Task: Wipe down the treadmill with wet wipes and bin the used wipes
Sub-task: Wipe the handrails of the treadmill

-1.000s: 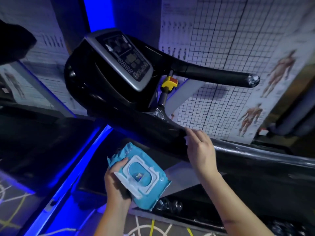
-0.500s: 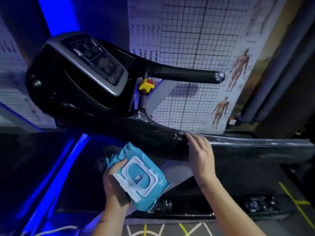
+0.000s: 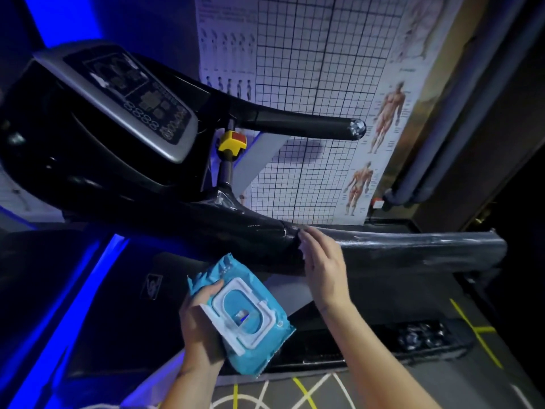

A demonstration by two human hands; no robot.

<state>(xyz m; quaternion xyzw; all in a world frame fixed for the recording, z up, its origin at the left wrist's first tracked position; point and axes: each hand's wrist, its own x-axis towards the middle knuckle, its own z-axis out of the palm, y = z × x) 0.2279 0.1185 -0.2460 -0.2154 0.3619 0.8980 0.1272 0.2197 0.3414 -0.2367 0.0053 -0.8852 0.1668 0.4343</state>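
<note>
Right hand (image 3: 324, 270) flat, pressing white wet wipe (image 3: 301, 250) on glossy black treadmill rail (image 3: 413, 246); we judge wipe limp, pinch edge.

The room is dim, lit mostly in blue — a bright blue band (image 3: 59, 16) on the wall at upper left and a blue strip (image 3: 79, 305) low on the left. A white grid chart (image 3: 309, 69) and an anatomy poster (image 3: 386, 119) hang on the back wall, with grey pipes (image 3: 436, 137) just beside them. The grey floor (image 3: 472, 385) carries yellow and white lines.
</note>
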